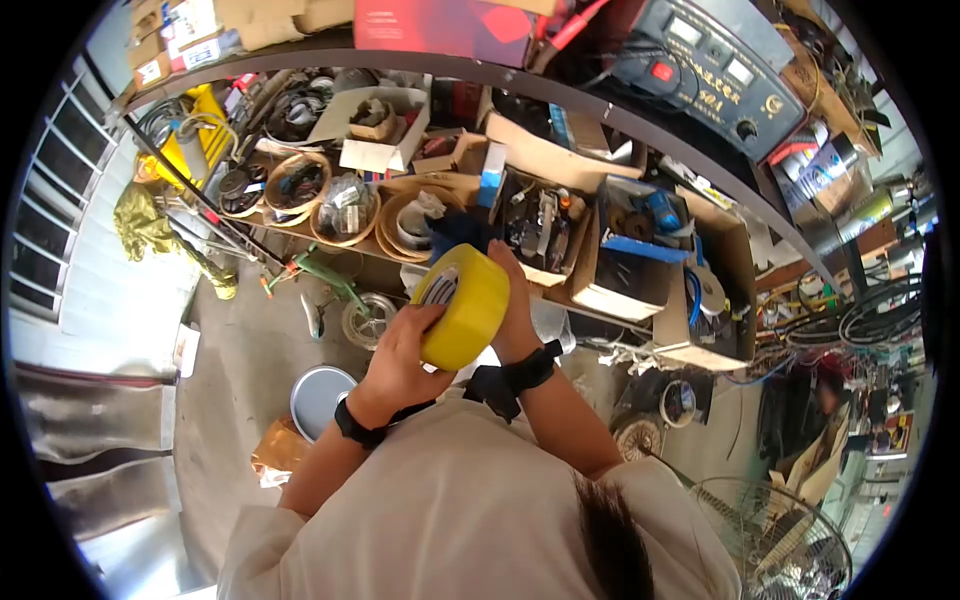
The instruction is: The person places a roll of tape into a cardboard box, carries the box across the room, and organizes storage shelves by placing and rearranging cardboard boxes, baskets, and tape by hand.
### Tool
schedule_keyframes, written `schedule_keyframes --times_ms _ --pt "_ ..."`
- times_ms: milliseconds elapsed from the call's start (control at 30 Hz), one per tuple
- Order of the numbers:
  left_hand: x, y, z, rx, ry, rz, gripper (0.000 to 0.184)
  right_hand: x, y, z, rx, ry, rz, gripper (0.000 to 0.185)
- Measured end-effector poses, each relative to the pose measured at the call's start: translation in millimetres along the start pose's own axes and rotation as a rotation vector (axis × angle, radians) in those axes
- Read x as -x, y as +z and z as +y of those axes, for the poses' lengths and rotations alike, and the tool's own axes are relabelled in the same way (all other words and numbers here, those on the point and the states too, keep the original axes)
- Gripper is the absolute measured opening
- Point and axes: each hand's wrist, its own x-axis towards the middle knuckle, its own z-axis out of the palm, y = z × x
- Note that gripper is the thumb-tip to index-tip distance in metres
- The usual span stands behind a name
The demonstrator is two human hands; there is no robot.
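A wide roll of yellow tape (472, 312) is held up in front of my chest, its printed cardboard core turned to the left. My left hand (397, 352) grips the lower left edge of the roll, fingers closed on its rim. Against the roll's right side lies my right hand (517, 305), with its fingers pointing up and partly hidden behind the tape. Both wrists wear black bands. Dark blue cloth (460, 235) shows just beyond the roll, on the shelf.
Ahead, a shelf holds round baskets (297, 187), cardboard boxes (625, 285) of tools and a blue-edged box (645, 240). A black charger-like device (700, 75) stands on the upper shelf. A grey round lid (320, 398) is on the floor; a wire fan (775, 540) stands lower right.
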Motion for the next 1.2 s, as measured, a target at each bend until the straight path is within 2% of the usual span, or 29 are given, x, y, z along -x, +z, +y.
schedule_keyframes --times_ms 33,100,133,167,233,267,300,367,433,467,500,567,600,633,700,733,800,900,933,1033,1067,1167,1200 --pt "-1 -4 3 0.016 -0.051 0.044 0.067 -7 -7 19 0.341 -0.129 0.083 0.018" --pt "-4 -16 3 0.098 -0.174 0.107 0.066 12 41 -27 -0.21 0.162 0.092 0.019" --pt "0 -18 1 0.154 -0.246 0.159 0.066 5 34 -16 -0.152 0.129 0.074 0.017" --pt "2 -21 -1 0.211 -0.311 0.21 0.065 -3 21 0 0.006 0.018 0.084 0.017" --pt "4 -29 -1 0.211 -0.375 0.303 0.065 -3 21 -8 0.276 -0.176 -0.033 0.018" --pt "5 -34 -5 0.241 -0.411 0.339 0.065 -3 20 -14 0.513 -0.226 -0.05 0.019" --pt "5 -41 -8 0.271 -0.445 0.375 0.066 3 29 -16 0.56 -0.334 -0.06 0.019" --pt "4 -53 -6 0.332 -0.427 0.359 0.069 1 39 -22 0.855 -0.745 -0.145 0.019" --pt "3 -64 2 0.446 -0.418 0.338 0.071 6 54 -38 1.072 -0.925 -0.218 0.023" --pt "2 -68 4 0.561 -0.417 0.314 0.074 9 55 -38 1.025 -0.866 -0.247 0.024" --pt "1 -71 5 0.536 -0.391 0.28 0.074 13 57 -38 0.977 -0.807 -0.272 0.026" --pt "-7 -72 14 0.706 -0.342 0.312 0.075 14 63 -36 0.586 -0.398 -0.322 0.029" --pt "-5 -73 10 0.649 -0.31 0.296 0.073 12 75 -36 0.328 -0.385 -0.273 0.036" --pt "-6 -76 11 0.624 -0.287 0.317 0.072 2 81 -30 0.029 -0.343 -0.36 0.043" --pt "-11 -76 18 0.579 -0.246 0.355 0.072 1 90 -30 -0.171 -0.123 -0.454 0.049" --pt "-14 -77 24 0.502 -0.229 0.384 0.07 -4 80 -8 0.128 -0.272 -0.476 0.051" --pt "-15 -76 23 0.43 -0.21 0.396 0.069 -3 88 21 -0.181 0.059 -0.422 0.051" --pt "-9 -75 12 0.399 -0.238 0.412 0.074 -4 98 25 -0.006 0.055 -0.353 0.049" --pt "-7 -76 10 0.383 -0.259 0.417 0.077 -3 98 28 0.087 -0.007 -0.33 0.049" --pt "-3 -99 4 0.391 -0.348 0.25 0.087 -7 99 33 0.357 -0.222 -0.254 0.048" --pt "0 -108 -2 0.265 -0.303 0.242 0.092 5 113 17 0.293 -0.188 -0.216 0.045" --pt "7 -120 -16 0.603 -0.449 0.362 0.08 14 129 9 0.451 -0.232 -0.238 0.044" --pt "2 -120 -14 0.353 -0.495 0.43 0.065 9 123 21 0.431 -0.181 -0.331 0.046"
